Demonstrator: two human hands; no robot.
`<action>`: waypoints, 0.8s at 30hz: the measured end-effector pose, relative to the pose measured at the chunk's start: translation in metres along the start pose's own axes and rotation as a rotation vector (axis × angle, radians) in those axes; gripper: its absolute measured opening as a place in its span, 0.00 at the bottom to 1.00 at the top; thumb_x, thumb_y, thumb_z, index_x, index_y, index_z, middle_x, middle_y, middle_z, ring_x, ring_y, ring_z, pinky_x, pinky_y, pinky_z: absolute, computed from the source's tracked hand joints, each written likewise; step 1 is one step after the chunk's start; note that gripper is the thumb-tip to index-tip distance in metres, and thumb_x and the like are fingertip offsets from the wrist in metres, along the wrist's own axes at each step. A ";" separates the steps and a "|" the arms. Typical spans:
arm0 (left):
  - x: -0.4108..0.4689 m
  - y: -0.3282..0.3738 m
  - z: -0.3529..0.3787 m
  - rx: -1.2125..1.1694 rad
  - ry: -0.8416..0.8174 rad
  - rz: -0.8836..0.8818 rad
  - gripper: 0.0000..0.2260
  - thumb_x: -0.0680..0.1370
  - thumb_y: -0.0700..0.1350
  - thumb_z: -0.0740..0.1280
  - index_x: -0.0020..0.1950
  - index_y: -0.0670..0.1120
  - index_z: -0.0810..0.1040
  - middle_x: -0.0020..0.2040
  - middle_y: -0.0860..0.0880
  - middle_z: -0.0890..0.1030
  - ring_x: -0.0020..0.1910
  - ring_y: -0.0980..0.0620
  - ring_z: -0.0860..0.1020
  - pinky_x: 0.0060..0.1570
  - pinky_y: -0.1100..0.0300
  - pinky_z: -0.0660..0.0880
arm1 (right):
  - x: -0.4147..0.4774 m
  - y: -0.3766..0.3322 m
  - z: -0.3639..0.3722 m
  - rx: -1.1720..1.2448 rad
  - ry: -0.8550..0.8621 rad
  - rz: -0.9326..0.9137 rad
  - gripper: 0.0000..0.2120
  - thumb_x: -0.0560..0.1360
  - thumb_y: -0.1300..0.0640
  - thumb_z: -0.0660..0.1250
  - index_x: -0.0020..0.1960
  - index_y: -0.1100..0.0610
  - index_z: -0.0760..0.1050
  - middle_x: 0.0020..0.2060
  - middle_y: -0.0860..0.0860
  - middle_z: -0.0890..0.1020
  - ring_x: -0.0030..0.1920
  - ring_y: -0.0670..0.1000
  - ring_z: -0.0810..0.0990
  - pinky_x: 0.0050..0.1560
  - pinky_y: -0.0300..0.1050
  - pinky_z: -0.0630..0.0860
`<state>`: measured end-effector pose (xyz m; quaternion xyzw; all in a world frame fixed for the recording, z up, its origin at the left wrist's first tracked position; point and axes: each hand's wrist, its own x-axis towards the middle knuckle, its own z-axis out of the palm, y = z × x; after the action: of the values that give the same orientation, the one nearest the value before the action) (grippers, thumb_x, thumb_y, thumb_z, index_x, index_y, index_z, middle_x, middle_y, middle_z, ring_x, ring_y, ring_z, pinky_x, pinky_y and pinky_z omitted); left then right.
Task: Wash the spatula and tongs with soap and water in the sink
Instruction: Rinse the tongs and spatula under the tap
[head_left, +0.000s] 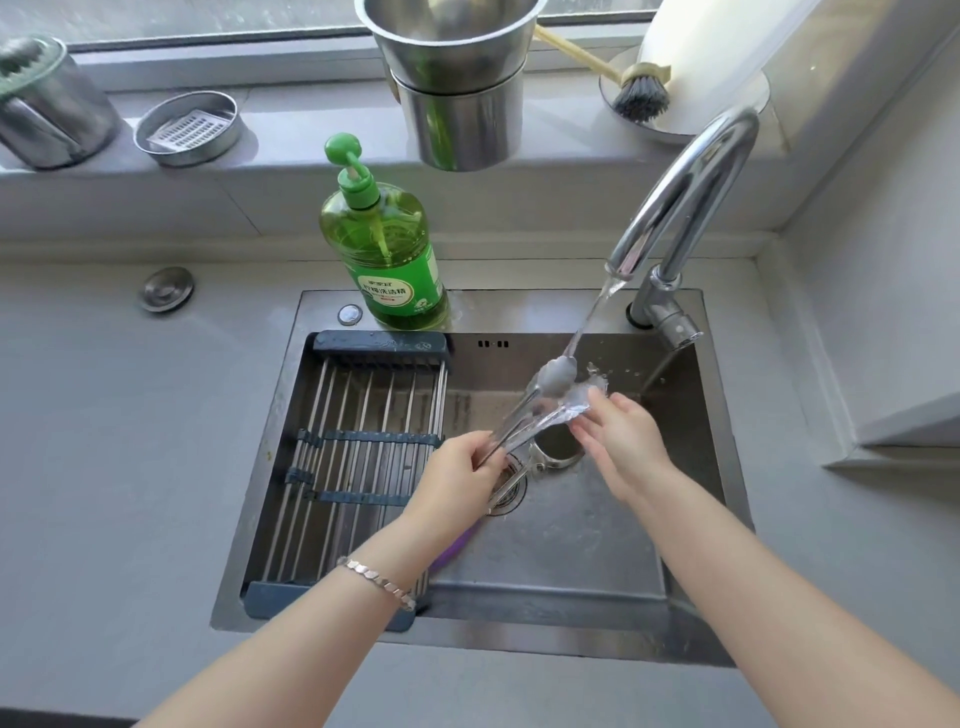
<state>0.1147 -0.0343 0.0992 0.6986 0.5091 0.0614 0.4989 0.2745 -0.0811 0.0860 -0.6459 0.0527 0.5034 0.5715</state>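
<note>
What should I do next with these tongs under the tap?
Probably slide the right hand down the tongs toward the left hand, rubbing as it goes: the water strikes only the tips, and the right hand pinches just one tip.

Brightness: bright, even daylight.
Source: window (208, 21) behind the sink (571, 545).
Shadows: soft, faint inside the sink.
Glare: highlights on the faucet (691, 171) behind the sink.
Blur: water (587, 322) and tongs (556, 371) smeared over the sink.
Distortion: counter (130, 441) edges bow far from the sink.
</note>
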 end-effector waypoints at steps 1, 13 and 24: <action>0.000 -0.002 -0.002 -0.021 0.014 0.018 0.08 0.78 0.42 0.63 0.40 0.42 0.76 0.28 0.51 0.70 0.27 0.56 0.63 0.31 0.62 0.62 | 0.003 0.001 0.001 0.059 -0.041 0.018 0.26 0.80 0.59 0.59 0.75 0.62 0.54 0.65 0.60 0.72 0.58 0.56 0.77 0.64 0.50 0.72; 0.012 0.003 -0.013 -0.326 0.060 -0.089 0.02 0.75 0.42 0.69 0.46 0.46 0.81 0.32 0.52 0.79 0.23 0.63 0.74 0.25 0.71 0.70 | -0.018 -0.011 0.028 -0.106 -0.086 -0.298 0.11 0.80 0.60 0.57 0.44 0.58 0.78 0.40 0.54 0.83 0.42 0.52 0.82 0.46 0.44 0.79; 0.034 0.059 0.050 -0.582 -0.076 -0.220 0.27 0.82 0.58 0.44 0.40 0.42 0.74 0.23 0.47 0.67 0.18 0.53 0.69 0.17 0.72 0.63 | -0.025 -0.030 -0.035 0.063 -0.204 -0.448 0.39 0.56 0.24 0.65 0.54 0.51 0.76 0.51 0.50 0.79 0.54 0.48 0.78 0.53 0.42 0.75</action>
<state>0.1985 -0.0392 0.1047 0.4690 0.5238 0.1236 0.7003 0.3022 -0.1108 0.1186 -0.5690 -0.1340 0.4250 0.6911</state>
